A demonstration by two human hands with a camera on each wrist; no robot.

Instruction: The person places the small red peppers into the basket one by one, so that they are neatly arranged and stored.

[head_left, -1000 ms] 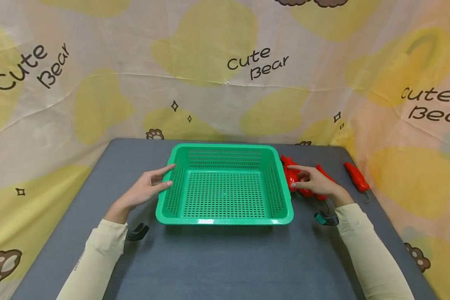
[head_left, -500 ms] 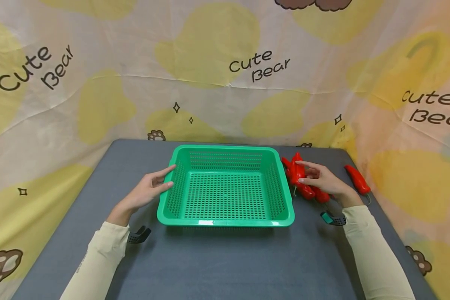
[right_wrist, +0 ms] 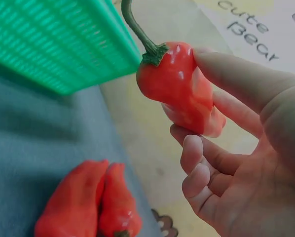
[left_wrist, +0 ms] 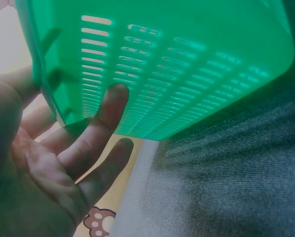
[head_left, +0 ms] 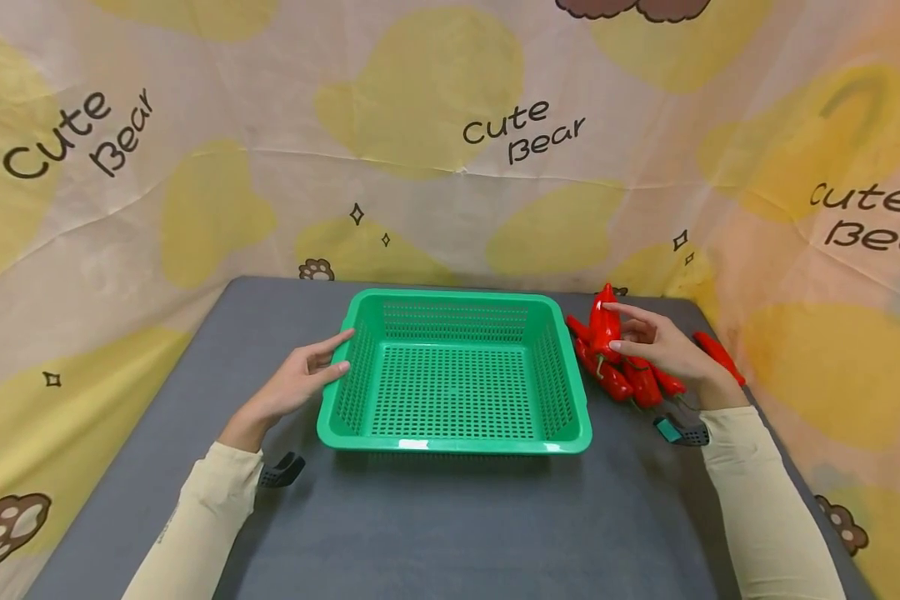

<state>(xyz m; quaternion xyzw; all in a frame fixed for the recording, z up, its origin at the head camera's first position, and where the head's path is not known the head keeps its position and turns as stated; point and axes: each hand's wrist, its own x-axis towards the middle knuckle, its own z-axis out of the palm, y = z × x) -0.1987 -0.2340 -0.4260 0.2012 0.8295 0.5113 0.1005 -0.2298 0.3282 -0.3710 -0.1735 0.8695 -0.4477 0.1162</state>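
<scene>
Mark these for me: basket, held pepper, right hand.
Basket (head_left: 456,446): head view, middle of the near rim.
Held pepper (right_wrist: 179,86): right wrist view, red body, below the green stem.
Right hand (head_left: 662,342): head view, back of the hand.

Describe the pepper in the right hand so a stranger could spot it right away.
Find the green basket on the gray table. Just to its right, the person's right hand pinches a glossy red pepper with a curved green stem. Only this one is in the air; the other red peppers lie on the table.
</scene>
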